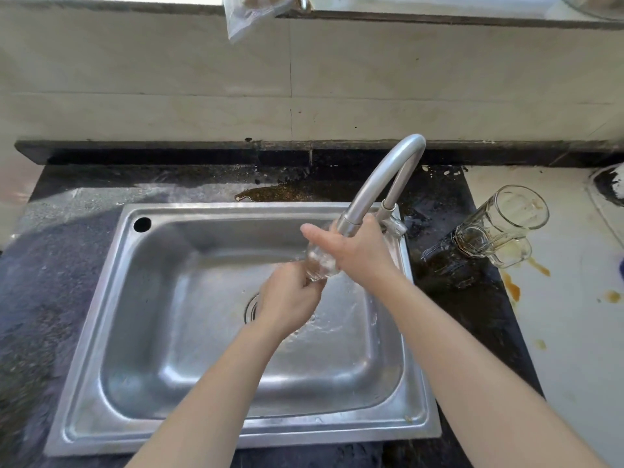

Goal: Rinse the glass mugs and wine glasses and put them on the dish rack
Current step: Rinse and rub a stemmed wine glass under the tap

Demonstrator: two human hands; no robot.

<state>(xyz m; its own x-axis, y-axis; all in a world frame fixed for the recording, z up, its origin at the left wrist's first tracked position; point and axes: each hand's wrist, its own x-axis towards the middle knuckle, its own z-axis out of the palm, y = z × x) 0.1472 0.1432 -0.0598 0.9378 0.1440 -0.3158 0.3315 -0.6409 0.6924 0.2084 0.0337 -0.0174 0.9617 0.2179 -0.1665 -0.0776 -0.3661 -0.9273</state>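
Note:
Over the steel sink I hold a clear glass under the spout of the curved tap; water runs over it and its shape is blurred. My left hand grips its lower end with curled fingers. My right hand lies over the upper side of the glass, thumb stretched out to the left, its fingers hidden behind. A glass mug with brown stains lies on its side on the counter to the right of the sink. No dish rack is in view.
Dark wet counter surrounds the sink, with a brown spill behind it. White surface at right carries brown drips. A plastic bag hangs above the tiled wall. The drain sits below my left hand.

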